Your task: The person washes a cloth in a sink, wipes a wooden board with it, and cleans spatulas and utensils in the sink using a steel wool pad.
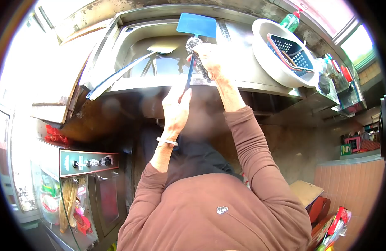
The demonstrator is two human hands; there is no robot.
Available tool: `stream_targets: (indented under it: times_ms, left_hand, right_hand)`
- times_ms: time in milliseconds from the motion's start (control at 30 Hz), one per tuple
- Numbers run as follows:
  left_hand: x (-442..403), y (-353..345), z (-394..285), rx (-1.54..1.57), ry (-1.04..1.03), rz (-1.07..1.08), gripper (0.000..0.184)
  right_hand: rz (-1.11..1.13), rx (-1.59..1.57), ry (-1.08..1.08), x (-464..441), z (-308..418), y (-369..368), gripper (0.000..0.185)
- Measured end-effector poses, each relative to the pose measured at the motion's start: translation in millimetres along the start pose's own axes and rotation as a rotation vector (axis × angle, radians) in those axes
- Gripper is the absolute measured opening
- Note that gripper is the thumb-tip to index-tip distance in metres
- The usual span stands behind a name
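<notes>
My left hand is closed around the dark handle of a spatula, whose wide flat head looks blue and points away from me over the sink. Higher up the handle, my right hand grips a grey steel wool scrubber pressed against the shaft near the head. Part of the scrubber hangs below my right fingers. A second spatula leans in the sink, its pale handle with a blue end resting across the front rim.
Right of the sink, a white basin holds a dark perforated basket. Behind it stands a green bottle with a red top. Jars crowd the far right. A glass-fronted cabinet stands at lower left.
</notes>
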State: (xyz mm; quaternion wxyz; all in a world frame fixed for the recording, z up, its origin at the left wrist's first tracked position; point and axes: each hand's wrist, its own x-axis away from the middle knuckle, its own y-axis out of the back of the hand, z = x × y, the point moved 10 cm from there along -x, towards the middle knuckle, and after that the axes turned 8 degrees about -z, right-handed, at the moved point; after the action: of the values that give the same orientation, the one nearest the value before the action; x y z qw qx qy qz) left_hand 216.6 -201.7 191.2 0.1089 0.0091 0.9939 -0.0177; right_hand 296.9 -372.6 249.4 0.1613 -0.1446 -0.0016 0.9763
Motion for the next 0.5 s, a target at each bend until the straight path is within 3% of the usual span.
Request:
stream_targets:
  times_ms: [33,67,167,300,467,500]
  left_hand:
    - [2,-1,2,-0.013,0.003,0.030,0.016]
    - [7,-2,6,-0.028,0.034,0.065,0.019]
    - [21,-17,16,-0.105,0.038,0.214,0.030]
    - [27,-36,17,-0.095,0.070,0.295,0.042]
    - [29,-35,14,-0.248,-0.114,0.321,0.039]
    - [30,-33,13,-0.321,-0.166,0.321,0.040]
  right_hand:
    - [0.003,-0.002,0.000,2,-1,4,0.021]
    - [0.014,0.405,0.357,12,33,16,0.024]
    - [-0.034,0.263,-0.118,-5,-7,83,0.023]
    - [0.055,0.325,-0.241,28,18,113,0.022]
    - [-0.125,0.566,-0.137,22,24,180,0.022]
    - [-0.145,0.658,0.111,16,41,177,0.022]
